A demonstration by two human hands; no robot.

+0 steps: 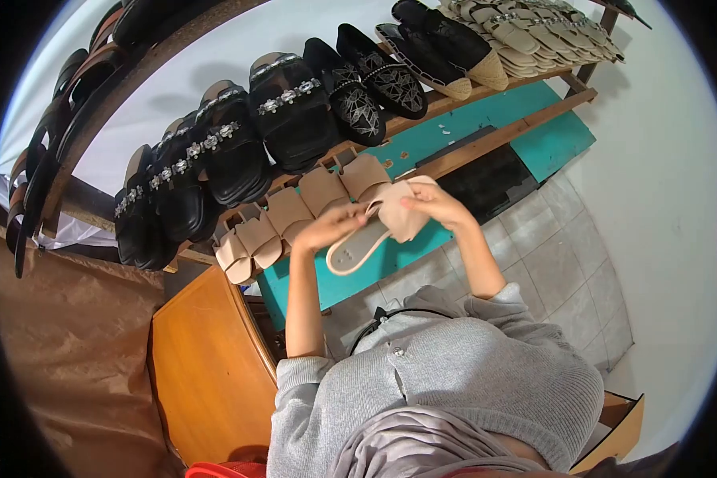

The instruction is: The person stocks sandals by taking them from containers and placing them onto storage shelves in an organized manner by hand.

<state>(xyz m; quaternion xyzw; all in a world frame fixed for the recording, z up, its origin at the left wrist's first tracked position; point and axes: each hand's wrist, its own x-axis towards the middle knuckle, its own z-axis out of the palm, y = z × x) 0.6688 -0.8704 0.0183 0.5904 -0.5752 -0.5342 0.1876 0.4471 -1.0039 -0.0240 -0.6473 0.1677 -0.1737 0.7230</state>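
Note:
A beige slide sandal (400,217) with a wide strap is held up between my two hands, its footbed facing me and its heel end pointing down to the left. My left hand (333,226) is closed at the strap's left edge, near the foot opening. At the toe end, my right hand (438,204) grips the sandal with the thumb on the strap and the other fingers partly hidden. Just behind my hands, a row of similar beige sandals (287,210) stands along the lower rack rail.
Black jewelled sandals (288,119), black patterned flats (378,76) and black espadrilles (446,52) line the upper shelf. Stacked beige sandals (534,32) lie at its right end. Below is a teal board (554,151); a wooden cabinet (207,358) stands at the left.

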